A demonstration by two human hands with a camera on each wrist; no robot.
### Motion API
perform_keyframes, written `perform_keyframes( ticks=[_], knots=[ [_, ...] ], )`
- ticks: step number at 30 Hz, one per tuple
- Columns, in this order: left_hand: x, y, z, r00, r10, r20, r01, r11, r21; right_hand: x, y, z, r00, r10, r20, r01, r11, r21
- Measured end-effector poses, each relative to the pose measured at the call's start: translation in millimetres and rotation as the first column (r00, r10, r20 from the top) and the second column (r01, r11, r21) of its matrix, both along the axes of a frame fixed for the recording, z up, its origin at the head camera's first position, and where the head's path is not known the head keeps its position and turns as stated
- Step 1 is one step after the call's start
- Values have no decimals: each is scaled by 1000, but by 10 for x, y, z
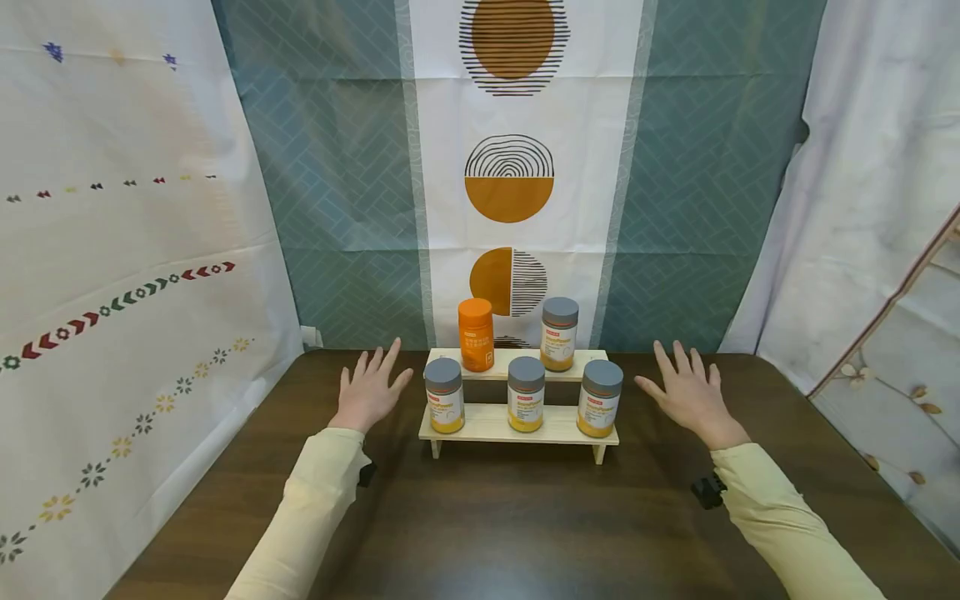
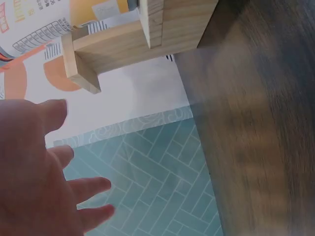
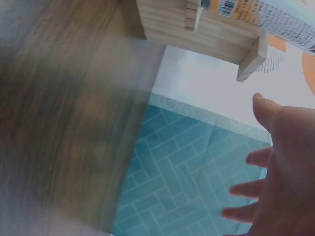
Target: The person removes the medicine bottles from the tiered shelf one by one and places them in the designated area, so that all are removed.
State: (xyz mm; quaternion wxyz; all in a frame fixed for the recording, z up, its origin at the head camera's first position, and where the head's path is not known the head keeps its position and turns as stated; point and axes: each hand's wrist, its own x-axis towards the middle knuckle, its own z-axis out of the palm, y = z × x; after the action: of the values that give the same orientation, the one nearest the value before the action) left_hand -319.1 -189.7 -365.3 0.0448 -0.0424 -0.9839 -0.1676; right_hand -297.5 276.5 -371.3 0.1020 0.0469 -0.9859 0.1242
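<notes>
My left hand [image 1: 367, 393] is held with spread fingers to the left of a two-tier wooden rack [image 1: 487, 421], holding nothing. On the other side of the rack my right hand [image 1: 692, 393] is spread the same way, also holding nothing. An orange jar [image 1: 476, 337] and a grey-lidded jar [image 1: 559, 337] stand upright on the upper tier. The lower tier carries three more grey-lidded jars: a left jar [image 1: 446, 398], a middle jar [image 1: 526, 396] and a right jar [image 1: 599, 400]. In each wrist view, the thumb lies nearest the rack's end, apart from it.
The rack stands on a dark brown wooden table [image 1: 480, 525] near its back edge. Behind it hangs a green and white curtain [image 1: 352, 183] with orange circle patterns. White patterned cloths border the left side [image 1: 135, 275] and right side [image 1: 885, 250].
</notes>
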Motion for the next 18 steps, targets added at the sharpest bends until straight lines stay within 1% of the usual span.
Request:
perform_keyframes(
  ticks=[3,5,8,10,15,18],
  knots=[
    [-4,-5,-35,999,-24,38,23,999,48,-8,-21,43,1000,21,19,-20,999,-28],
    [-7,-8,-69,996,-34,83,26,995,99,-21,-37,76,999,36,41,-33,997,-71],
    [-14,-10,-121,988,-49,148,21,982,186,-50,-59,116,998,39,57,-30,989,-142],
    [-22,-7,-144,983,-65,173,23,972,232,-66,-76,149,998,31,50,-22,985,-171],
    [-35,24,-126,971,-118,207,45,943,328,-85,-152,245,1000,11,22,-6,973,-231],
    [-62,37,-106,963,-167,213,79,926,369,-104,-220,285,1000,11,0,-10,962,-271]
  ],
)
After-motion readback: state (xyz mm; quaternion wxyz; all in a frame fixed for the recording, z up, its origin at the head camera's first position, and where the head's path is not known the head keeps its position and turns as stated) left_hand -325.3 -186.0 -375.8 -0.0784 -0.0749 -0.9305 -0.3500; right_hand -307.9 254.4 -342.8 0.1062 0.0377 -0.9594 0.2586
